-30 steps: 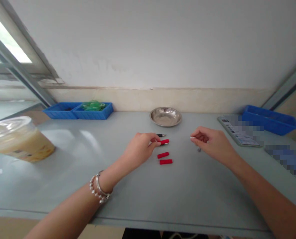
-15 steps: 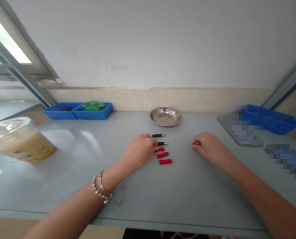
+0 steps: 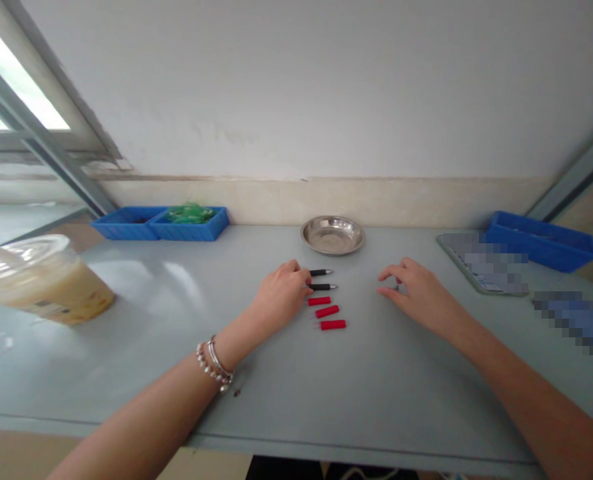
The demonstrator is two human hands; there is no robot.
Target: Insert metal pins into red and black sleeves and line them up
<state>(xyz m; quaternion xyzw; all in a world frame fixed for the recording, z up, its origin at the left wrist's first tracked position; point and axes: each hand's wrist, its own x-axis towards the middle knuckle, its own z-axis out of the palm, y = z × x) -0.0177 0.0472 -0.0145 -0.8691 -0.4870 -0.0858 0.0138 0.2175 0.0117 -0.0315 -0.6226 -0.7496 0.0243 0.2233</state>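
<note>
My left hand [image 3: 284, 290] rests on the table with its fingertips pinched at the left end of the lower black pen barrel [image 3: 322, 287], which has a silver tip pointing right. Just above lies a similar black pen barrel [image 3: 321, 273], partly covered by the fingers. Below them, three red pen grips or sleeves sit in a column: the top one [image 3: 319, 301], a tilted middle one [image 3: 327, 311] and the lowest one [image 3: 333, 325]. To the right, my right hand [image 3: 416, 293] hovers low over the table, thumb and index finger apart; a small greyish spot between its fingers is unclear.
A round steel dish [image 3: 333, 235] stands by the wall. At the back left are two joined blue bins [image 3: 186, 231], one holding green pieces. A lidded drink cup [image 3: 51, 287] is at left. A blue bin [image 3: 541, 241] and a blurred phone-like slab [image 3: 476, 270] lie right.
My right hand's thumb and index finger have spread apart. My left hand has shifted slightly up and left, so the top red piece shows more fully.
</note>
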